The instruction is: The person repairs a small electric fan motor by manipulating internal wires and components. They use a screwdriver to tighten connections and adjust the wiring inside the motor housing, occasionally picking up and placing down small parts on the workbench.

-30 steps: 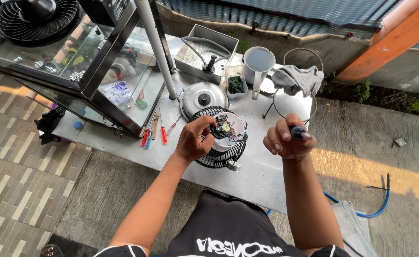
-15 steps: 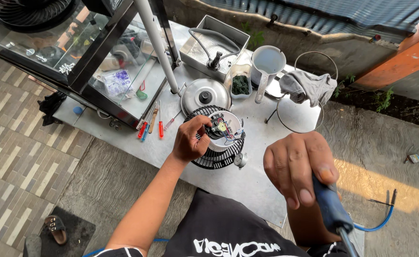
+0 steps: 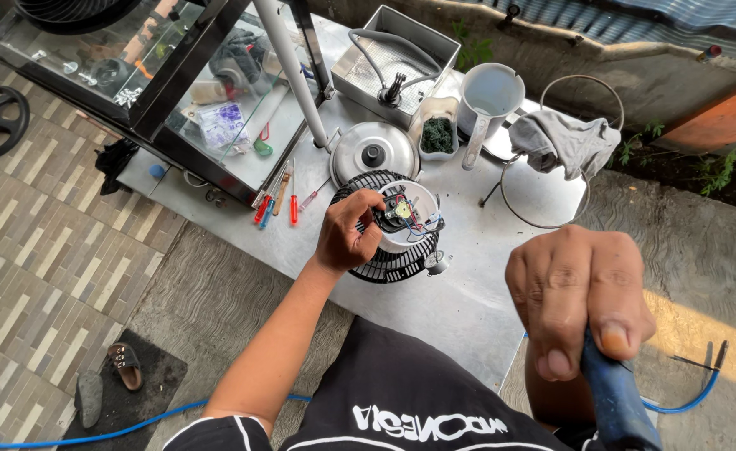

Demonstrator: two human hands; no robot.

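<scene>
My left hand (image 3: 347, 234) grips the side of a small fan motor (image 3: 408, 219), a white round housing with coloured wires on top, which sits in a black fan grille (image 3: 389, 263) on the metal table (image 3: 460, 309). My right hand (image 3: 577, 296) is raised close to the camera, well off the table, and is closed around a blue-handled tool (image 3: 614, 401). The tool's tip is out of view. A blue cord (image 3: 677, 405) trails from it on the right.
Several screwdrivers (image 3: 278, 196) lie left of the fan. Behind it stand a steel lid (image 3: 373, 152), a metal tray (image 3: 397, 54), a white jug (image 3: 489, 96), a small tub of dark bits (image 3: 438, 134) and a grey cloth (image 3: 564, 142) on a wire ring. A glass cabinet (image 3: 134, 75) stands at the left.
My right hand has lifted from beside the fan toward the camera, bringing the blue-handled tool with it. My left hand has stayed on the motor.
</scene>
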